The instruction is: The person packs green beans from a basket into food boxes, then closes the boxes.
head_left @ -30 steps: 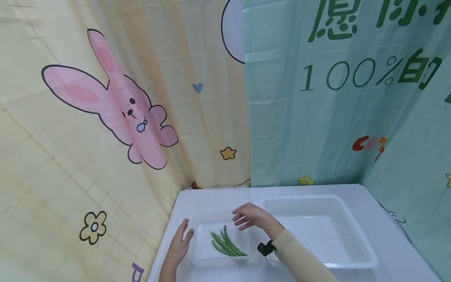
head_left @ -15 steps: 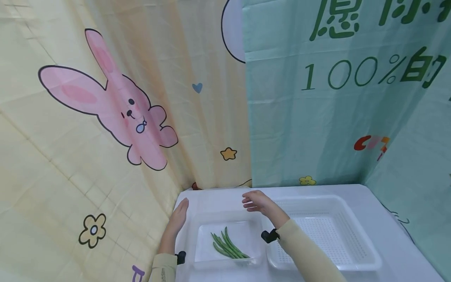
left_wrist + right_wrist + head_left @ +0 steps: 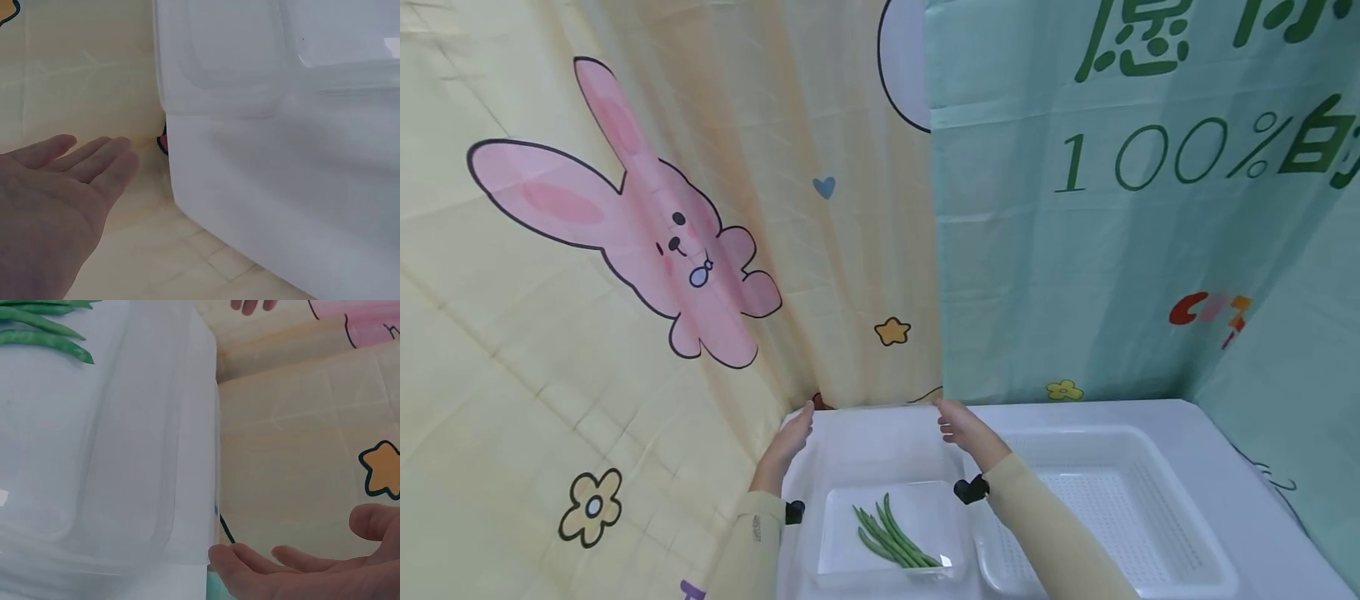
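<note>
Several green beans lie side by side in a clear plastic box in the head view. Beyond it, toward the table's back edge, a flat clear plastic lid-like piece shows in the left wrist view. My left hand is at its far left, fingers extended and holding nothing. At its far right is my right hand, fingers loosely bent around nothing. In the right wrist view, the right fingertips are right at the clear edge beside the table.
A white perforated basket stands on the white table, to the right of the clear box. Printed curtains hang behind and left of the table, close to its back edge. A black wrist device sits on the right cuff.
Both hands have moved away from beside the beans toward the table's back edge. The beans remain in the box, and the view has shifted slightly.
</note>
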`<act>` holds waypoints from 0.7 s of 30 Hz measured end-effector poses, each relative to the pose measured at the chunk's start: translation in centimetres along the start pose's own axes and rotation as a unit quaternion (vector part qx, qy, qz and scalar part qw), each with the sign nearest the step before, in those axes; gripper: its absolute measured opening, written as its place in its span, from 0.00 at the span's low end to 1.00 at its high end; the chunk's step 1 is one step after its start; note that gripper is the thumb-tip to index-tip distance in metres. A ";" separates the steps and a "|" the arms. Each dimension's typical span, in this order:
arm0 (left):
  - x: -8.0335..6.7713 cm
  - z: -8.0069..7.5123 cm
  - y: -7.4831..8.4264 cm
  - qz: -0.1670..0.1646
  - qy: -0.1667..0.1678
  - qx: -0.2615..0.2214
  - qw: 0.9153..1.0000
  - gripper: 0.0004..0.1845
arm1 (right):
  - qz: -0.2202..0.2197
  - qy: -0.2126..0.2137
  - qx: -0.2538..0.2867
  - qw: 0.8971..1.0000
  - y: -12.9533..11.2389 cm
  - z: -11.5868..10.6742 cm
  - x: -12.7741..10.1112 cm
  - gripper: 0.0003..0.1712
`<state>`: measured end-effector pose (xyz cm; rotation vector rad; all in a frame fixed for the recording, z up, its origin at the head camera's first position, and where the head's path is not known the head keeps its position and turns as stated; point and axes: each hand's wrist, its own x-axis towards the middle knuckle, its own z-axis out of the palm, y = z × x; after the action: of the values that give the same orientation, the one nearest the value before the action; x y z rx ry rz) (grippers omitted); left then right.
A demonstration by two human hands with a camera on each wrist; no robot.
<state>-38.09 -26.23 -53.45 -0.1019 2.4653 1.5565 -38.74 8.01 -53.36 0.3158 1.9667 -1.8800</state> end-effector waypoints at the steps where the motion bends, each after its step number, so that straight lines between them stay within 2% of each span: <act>1: 0.4 0.0 -0.1 -0.004 -0.002 -0.001 1.000 0.49 | 0.001 -0.001 0.012 1.000 -0.1 -0.1 0.3 0.42; 4: 1.3 0.2 -0.3 -0.022 -0.013 -0.021 0.999 0.48 | 0.007 -0.003 0.045 0.999 -0.2 -0.2 1.2 0.44; 7: 2.0 0.5 -0.6 -0.044 -0.022 -0.033 0.998 0.48 | 0.018 -0.002 0.047 0.999 -0.1 -0.3 2.2 0.45; 13: 2.8 1.5 -1.4 -0.084 -0.032 -0.028 0.996 0.50 | 0.044 0.000 0.010 0.999 0.5 -0.3 2.9 0.48; 21: 3.9 2.8 -2.8 -0.098 -0.028 -0.030 0.994 0.53 | 0.079 0.012 -0.001 0.997 1.1 0.2 4.1 0.46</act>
<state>-40.98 -24.66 -57.92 -0.2964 2.2886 1.5275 -41.89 7.43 -56.10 0.4806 1.8986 -1.7828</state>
